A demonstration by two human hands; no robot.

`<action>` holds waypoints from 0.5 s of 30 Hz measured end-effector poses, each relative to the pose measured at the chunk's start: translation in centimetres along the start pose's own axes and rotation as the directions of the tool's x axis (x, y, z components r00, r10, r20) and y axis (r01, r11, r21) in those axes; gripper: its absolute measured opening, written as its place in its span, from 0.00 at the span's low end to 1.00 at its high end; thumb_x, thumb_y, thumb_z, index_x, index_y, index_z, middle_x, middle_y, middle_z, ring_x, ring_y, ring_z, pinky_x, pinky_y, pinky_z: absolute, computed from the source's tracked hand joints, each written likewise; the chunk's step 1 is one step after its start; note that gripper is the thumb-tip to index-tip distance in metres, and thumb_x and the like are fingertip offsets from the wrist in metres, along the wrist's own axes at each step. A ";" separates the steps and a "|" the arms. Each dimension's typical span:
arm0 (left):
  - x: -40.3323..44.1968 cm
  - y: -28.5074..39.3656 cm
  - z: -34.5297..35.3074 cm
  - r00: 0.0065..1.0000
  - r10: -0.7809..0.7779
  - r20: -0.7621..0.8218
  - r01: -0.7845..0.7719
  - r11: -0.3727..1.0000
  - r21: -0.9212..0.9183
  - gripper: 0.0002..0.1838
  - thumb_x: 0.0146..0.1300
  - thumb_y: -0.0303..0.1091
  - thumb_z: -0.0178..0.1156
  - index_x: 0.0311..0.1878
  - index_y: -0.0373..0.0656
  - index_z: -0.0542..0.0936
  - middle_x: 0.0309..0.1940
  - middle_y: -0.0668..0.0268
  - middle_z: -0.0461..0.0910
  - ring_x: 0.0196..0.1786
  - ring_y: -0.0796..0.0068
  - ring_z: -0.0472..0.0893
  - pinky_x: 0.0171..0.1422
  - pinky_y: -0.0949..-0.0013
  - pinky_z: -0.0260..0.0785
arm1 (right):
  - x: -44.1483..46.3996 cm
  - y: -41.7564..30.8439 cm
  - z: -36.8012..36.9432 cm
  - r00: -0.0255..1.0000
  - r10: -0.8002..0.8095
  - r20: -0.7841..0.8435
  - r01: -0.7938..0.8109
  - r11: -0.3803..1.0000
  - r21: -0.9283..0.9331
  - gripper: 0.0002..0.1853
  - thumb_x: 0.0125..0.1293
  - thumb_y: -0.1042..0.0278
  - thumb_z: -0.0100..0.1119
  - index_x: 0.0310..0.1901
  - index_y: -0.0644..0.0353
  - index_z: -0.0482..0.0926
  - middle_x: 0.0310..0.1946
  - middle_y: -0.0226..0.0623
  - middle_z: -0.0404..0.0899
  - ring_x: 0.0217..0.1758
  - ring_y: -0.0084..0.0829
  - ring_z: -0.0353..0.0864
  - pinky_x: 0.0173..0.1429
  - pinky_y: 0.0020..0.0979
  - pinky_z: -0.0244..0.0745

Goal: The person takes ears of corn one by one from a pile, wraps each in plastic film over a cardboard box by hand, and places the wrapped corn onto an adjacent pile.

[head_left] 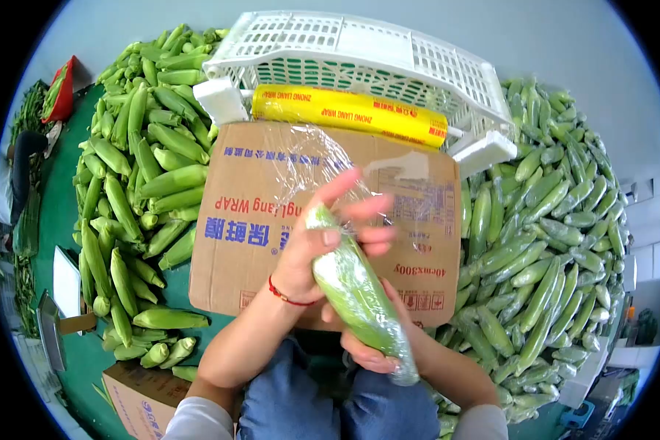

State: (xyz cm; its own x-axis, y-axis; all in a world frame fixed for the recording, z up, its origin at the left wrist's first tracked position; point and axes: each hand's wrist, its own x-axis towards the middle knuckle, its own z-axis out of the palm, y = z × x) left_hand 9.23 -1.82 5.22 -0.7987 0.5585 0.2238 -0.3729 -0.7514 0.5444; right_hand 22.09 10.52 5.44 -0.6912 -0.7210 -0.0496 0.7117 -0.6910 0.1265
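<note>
An ear of corn in green husk [356, 293], covered in clear film, is tilted between my two hands above the front edge of a cardboard box [235, 220]. My left hand [312, 253], with a red string at the wrist, has its thumb on the corn's upper end and its other fingers spread, slightly blurred. Around the lower end, my right hand [374, 348] is closed on the corn. Loose clear film [308, 158] lies wrinkled on the box top, below a yellow roll of wrap [348, 114].
Unwrapped corn [147, 147] is heaped at the left, and film-wrapped corn [550, 242] at the right. A white crate [374, 40] stands behind the roll. Another carton [143, 403] sits at the lower left. At the far left edge a person [26, 158] is partly visible.
</note>
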 end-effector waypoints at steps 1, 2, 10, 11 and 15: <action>-0.3 0.5 -0.2 0.988 -0.136 0.076 0.153 0.936 -0.318 0.24 0.62 0.28 0.57 0.62 0.46 0.69 0.42 0.54 0.80 0.47 0.60 0.81 0.55 0.56 0.77 | 0.6 0.4 -0.4 1.000 -0.013 -0.024 0.011 0.998 -0.062 0.48 0.67 0.22 0.28 0.65 0.66 0.56 0.19 0.44 0.69 0.07 0.31 0.64 0.10 0.27 0.63; -0.3 1.0 0.4 0.992 -0.123 -0.019 0.114 0.964 -0.240 0.15 0.64 0.28 0.54 0.54 0.45 0.70 0.30 0.60 0.76 0.34 0.64 0.80 0.44 0.57 0.79 | 0.8 0.1 -0.1 0.998 -0.006 -0.070 -0.004 0.991 -0.136 0.46 0.68 0.24 0.31 0.68 0.63 0.56 0.21 0.45 0.71 0.10 0.29 0.67 0.11 0.26 0.65; -3.6 0.9 -3.3 0.783 0.059 -0.619 0.213 0.909 0.357 0.15 0.76 0.42 0.45 0.44 0.40 0.74 0.26 0.62 0.74 0.30 0.70 0.78 0.38 0.65 0.75 | -2.9 -2.2 4.3 0.571 -0.777 0.266 -0.452 -0.567 -0.688 0.21 0.59 0.57 0.70 0.49 0.62 0.82 0.37 0.41 0.84 0.41 0.33 0.85 0.44 0.31 0.79; -4.2 0.7 -3.3 0.767 0.049 -0.640 0.241 0.902 0.358 0.18 0.77 0.44 0.43 0.43 0.38 0.75 0.26 0.62 0.76 0.30 0.71 0.79 0.38 0.65 0.76 | -3.2 -2.4 4.1 0.450 -0.819 0.357 -0.366 -0.534 -0.762 0.20 0.61 0.58 0.68 0.49 0.62 0.82 0.36 0.41 0.84 0.41 0.34 0.85 0.45 0.31 0.79; -7.7 0.6 -1.5 0.674 -0.437 -0.595 0.674 0.693 0.255 0.32 0.77 0.56 0.39 0.43 0.32 0.78 0.26 0.61 0.80 0.16 0.73 0.74 0.17 0.71 0.66 | -3.0 -4.8 2.2 0.048 -0.929 0.367 0.358 -0.327 -0.874 0.16 0.70 0.61 0.58 0.54 0.60 0.77 0.23 0.35 0.78 0.24 0.28 0.79 0.32 0.33 0.77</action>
State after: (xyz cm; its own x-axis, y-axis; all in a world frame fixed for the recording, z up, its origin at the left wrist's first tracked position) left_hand 14.46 -7.04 2.63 -0.6566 0.4961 -0.5681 -0.6765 -0.0544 0.7344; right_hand 20.46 16.15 7.12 -0.7405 0.6262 0.2440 -0.3706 -0.0777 -0.9255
